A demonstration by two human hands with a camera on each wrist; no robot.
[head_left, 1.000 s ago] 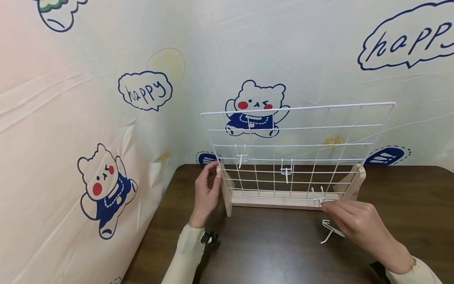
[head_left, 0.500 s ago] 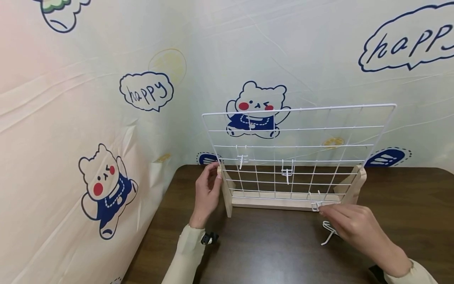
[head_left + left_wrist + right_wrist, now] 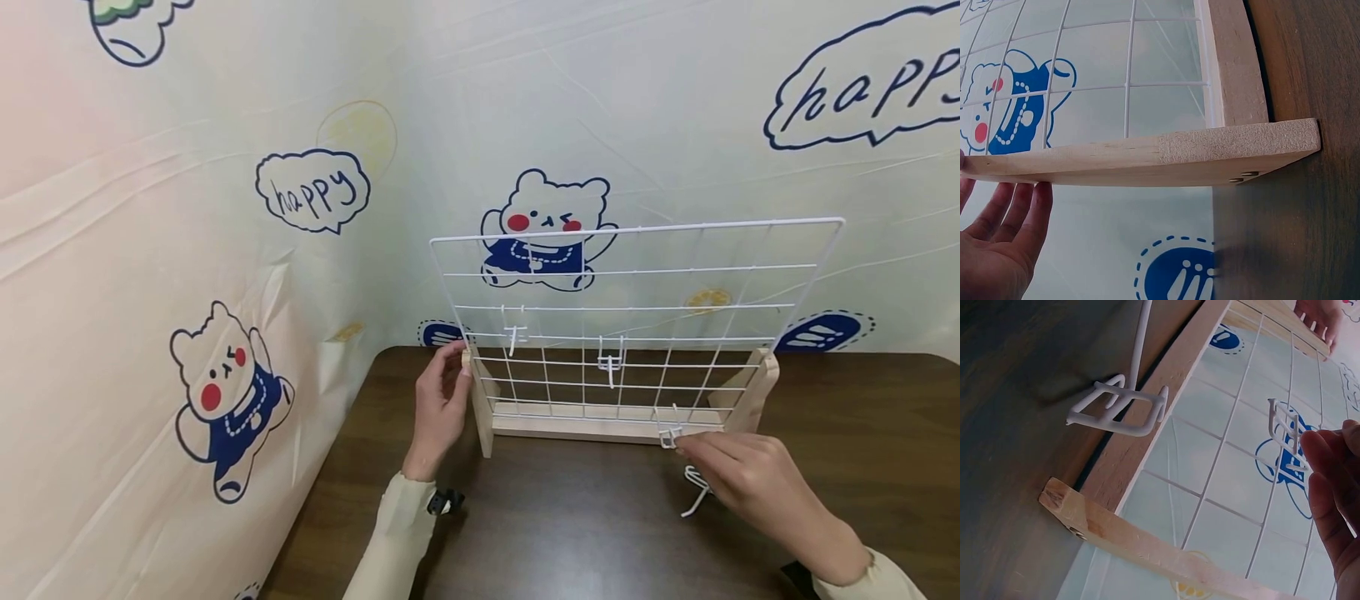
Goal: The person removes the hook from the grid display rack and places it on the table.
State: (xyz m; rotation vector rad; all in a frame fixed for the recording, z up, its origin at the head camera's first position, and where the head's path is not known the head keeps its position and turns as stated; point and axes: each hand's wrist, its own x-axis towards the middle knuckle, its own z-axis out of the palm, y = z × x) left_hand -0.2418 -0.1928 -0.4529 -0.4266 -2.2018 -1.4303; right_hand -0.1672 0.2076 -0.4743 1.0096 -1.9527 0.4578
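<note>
My left hand grips the left wooden side panel of a display rack, thumb in front; in the left wrist view its fingers touch the panel's outer face. My right hand pinches a white wire hook between thumb and fingertips, in front of the lower right of the rack's white wire grid. Whether this hook touches the grid is unclear. Two like hooks hang on the grid, one at left and one near the middle. Another hook lies on the table below my right hand, partly hidden by it.
The rack stands on a dark wooden table, with a pale wooden crossbar at its base and a right side panel. Behind and to the left hangs a pale printed cloth.
My right hand has moved slightly left and down with the pinched hook, then stayed nearly still. My left hand keeps its place on the side panel.
</note>
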